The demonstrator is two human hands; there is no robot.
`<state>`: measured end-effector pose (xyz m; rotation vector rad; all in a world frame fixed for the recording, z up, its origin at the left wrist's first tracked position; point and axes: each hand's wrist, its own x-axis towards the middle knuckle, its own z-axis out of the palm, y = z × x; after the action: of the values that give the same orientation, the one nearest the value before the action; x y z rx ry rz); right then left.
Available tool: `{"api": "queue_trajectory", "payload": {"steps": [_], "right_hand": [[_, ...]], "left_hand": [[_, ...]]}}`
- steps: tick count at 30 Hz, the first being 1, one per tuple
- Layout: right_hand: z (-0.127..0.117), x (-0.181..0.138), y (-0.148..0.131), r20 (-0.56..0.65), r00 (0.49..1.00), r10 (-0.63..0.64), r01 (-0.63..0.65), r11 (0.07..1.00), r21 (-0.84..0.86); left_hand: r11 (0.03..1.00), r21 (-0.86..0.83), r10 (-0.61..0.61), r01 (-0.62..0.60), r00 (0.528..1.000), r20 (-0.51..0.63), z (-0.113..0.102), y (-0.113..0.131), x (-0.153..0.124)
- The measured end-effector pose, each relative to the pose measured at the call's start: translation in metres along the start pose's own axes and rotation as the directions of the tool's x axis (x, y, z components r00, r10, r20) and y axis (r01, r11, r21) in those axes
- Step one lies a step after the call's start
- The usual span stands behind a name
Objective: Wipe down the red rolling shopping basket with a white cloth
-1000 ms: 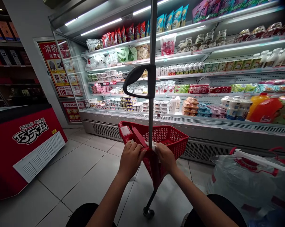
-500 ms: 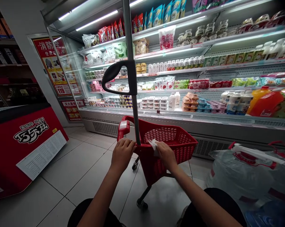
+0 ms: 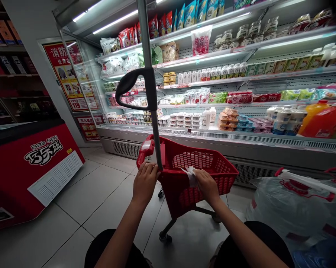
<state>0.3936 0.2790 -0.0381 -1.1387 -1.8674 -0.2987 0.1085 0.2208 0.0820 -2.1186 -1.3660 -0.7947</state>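
Observation:
A red plastic shopping cart (image 3: 173,197) stands in front of me, with a perforated basket and wheeled grey legs. Rising from its near left corner is a grey metal pole (image 3: 146,44) that carries a black loop handle (image 3: 149,89). My left hand (image 3: 145,182) is closed over the cart's rim, just left of the pole's foot. A crumpled white tissue (image 3: 190,176) is pinched in my right hand (image 3: 207,185) and lies against the near side rim of the basket. The palms of both hands are hidden from view.
Behind the cart runs an open refrigerated display (image 3: 184,132) stocked with drinks, yogurts and bags. Large wrapped water bottles (image 3: 287,204) stand at the right. At the left are a red chest freezer (image 3: 14,186) and a wall poster (image 3: 69,74). Grey tiles (image 3: 109,208) cover the floor.
My right hand has slid the tissue a little to the right along the cart's rim. My left hand keeps its hold on the rim. The view has shifted slightly.

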Motion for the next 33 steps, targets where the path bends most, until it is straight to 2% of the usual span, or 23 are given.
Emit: {"api": "queue_trajectory", "payload": {"steps": [3,8,10,13,16,19,21,24,28,30,33], "right_hand": [[0.005,0.006,-0.019,-0.012,1.0,0.004,-0.004,1.0,0.015],[0.019,0.04,-0.101,-0.024,0.996,-0.085,0.088,0.988,0.128],[0.021,0.049,-0.117,-0.018,0.994,-0.108,0.109,0.983,0.145],[0.019,0.047,-0.105,0.004,0.991,-0.131,0.129,0.983,0.133],[0.012,0.027,-0.061,0.02,0.995,-0.098,0.097,0.993,0.074],[0.002,0.005,-0.015,0.037,0.999,-0.04,0.041,0.999,-0.009],[-0.002,-0.001,-0.002,0.04,0.999,-0.006,0.008,0.999,-0.044],[0.001,0.01,-0.022,0.035,0.999,0.005,-0.005,1.0,-0.021],[0.015,0.044,-0.09,0.023,0.997,-0.073,0.07,0.992,0.109],[0.021,0.057,-0.113,0.018,0.997,-0.071,0.068,0.989,0.132],[0.024,0.061,-0.111,0.054,0.996,-0.078,0.071,0.99,0.12]], "left_hand": [[1.0,0.022,-0.013,0.014,1.0,-0.006,0.003,0.006,-0.001],[1.0,0.028,0.008,-0.008,1.0,-0.009,0.005,0.005,0.001],[1.0,0.019,0.02,-0.02,1.0,-0.022,0.004,0.003,0.001],[0.999,0.033,0.038,-0.037,0.999,-0.021,0.003,-0.001,-0.001],[0.997,0.059,0.041,-0.039,0.999,-0.03,0.003,-0.003,-0.005],[0.999,0.035,0.014,-0.009,0.993,-0.119,0.007,-0.002,-0.009],[1.0,0.003,0.008,-0.007,0.985,-0.173,0.011,-0.001,-0.009],[0.999,0.012,0.038,-0.037,0.984,-0.171,0.016,0.002,-0.008],[0.992,0.11,0.072,-0.061,0.993,-0.098,0.021,0.008,-0.003],[0.989,0.146,0.047,-0.038,0.997,-0.064,0.022,0.012,-0.002],[0.983,0.183,0.028,-0.021,0.999,-0.035,0.021,0.014,-0.001]]}}
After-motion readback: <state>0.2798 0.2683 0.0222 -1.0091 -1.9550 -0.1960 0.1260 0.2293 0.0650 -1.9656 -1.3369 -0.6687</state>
